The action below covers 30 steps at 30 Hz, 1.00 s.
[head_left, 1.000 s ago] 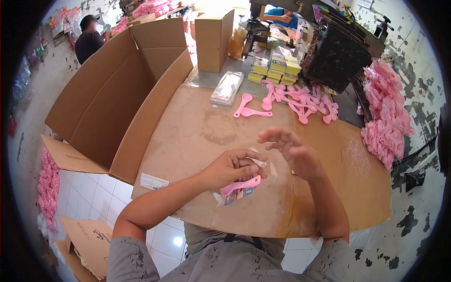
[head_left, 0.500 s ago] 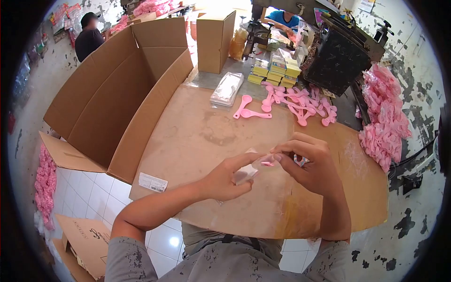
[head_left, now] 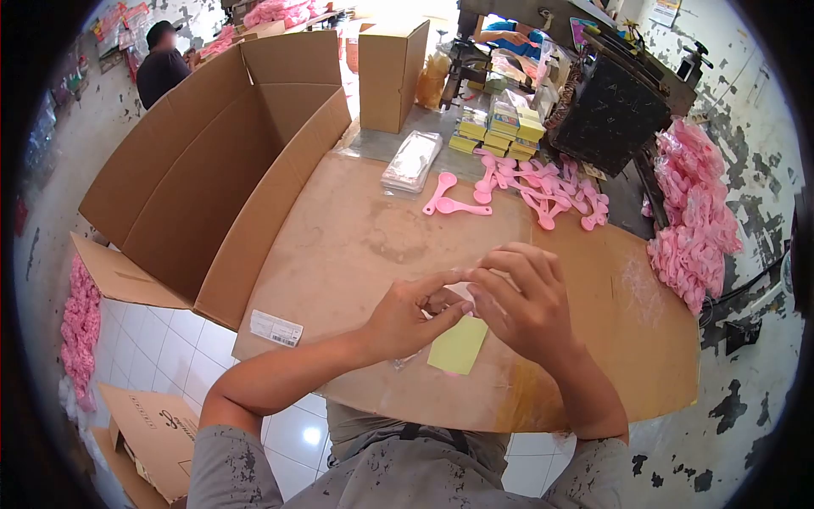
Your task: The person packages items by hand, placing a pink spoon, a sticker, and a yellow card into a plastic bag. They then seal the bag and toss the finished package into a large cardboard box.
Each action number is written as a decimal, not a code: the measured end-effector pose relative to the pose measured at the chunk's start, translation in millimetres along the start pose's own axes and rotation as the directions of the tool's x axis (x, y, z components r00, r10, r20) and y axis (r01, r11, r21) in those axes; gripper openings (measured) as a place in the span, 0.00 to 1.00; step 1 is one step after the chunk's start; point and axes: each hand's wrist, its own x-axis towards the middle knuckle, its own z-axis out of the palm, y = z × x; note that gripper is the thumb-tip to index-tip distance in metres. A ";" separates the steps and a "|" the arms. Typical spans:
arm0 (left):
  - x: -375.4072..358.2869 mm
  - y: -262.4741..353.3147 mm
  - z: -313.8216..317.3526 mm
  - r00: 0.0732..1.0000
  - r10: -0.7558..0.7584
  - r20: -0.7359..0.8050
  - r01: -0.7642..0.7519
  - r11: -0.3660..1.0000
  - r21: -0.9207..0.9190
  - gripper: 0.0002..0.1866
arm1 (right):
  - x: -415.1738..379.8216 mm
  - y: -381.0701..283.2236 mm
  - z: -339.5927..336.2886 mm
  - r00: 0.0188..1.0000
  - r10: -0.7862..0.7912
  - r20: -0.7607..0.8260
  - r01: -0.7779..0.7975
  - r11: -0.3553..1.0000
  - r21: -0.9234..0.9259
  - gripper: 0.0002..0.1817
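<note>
Over the cardboard-covered table, my left hand [head_left: 411, 316] and my right hand [head_left: 524, 301] meet with fingertips pinched together. Both are closed on the top of a small clear plastic bag, mostly hidden by the fingers. Below them a yellow-green card [head_left: 458, 346] hangs, apparently inside the bag, with a bit of pink at its lower edge. Beyond the hands lie two pink spoons [head_left: 462, 207] and a loose pile of pink spoons [head_left: 551, 187]. A stack of clear plastic bags [head_left: 412, 161] is left of the spoons, and stacked yellow cards [head_left: 500, 127] stand behind them.
A large open cardboard box [head_left: 254, 204] stands along the left, with a tall carton [head_left: 392, 76] behind the table. Bundled pink packages [head_left: 695, 212] hang at right beside a black machine [head_left: 610, 106]. A white label [head_left: 276, 328] lies near the left edge. Two people sit farther back.
The yellow-green card now shows below my hands, where a clear bag with something pink was seen before. My right hand has moved slightly left and turned.
</note>
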 end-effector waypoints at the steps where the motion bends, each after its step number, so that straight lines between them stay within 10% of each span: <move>1: -0.1 0.5 0.4 1.000 0.015 0.003 -0.015 0.998 0.054 0.24 | -0.4 -1.0 3.0 1.000 -0.022 0.010 0.022 0.999 -0.037 0.15; 9: -2.1 -3.0 2.8 0.996 0.061 0.071 -0.084 0.916 0.393 0.28 | 2.8 -1.3 16.2 0.988 -0.003 0.155 0.027 0.987 -0.156 0.10; 12: -2.9 -11.9 6.0 0.985 0.089 0.151 -0.141 0.912 0.385 0.25 | 0.7 22.4 16.1 0.974 0.228 0.008 -0.225 0.963 -0.145 0.07; 15: -1.3 -9.7 7.0 0.993 -0.028 0.114 0.009 0.985 0.171 0.26 | -10.0 43.5 -8.9 0.899 0.407 0.161 -0.438 0.839 0.323 0.07; 21: -2.4 -1.2 8.8 0.993 -0.053 0.104 0.031 0.978 0.205 0.27 | -25.2 2.5 3.6 0.995 0.078 0.053 -0.079 0.997 0.007 0.10; 30: 0.5 -3.9 5.7 0.985 -0.045 0.165 -0.007 0.953 0.304 0.27 | -28.3 8.0 18.1 0.984 0.175 0.038 -0.178 0.977 0.117 0.11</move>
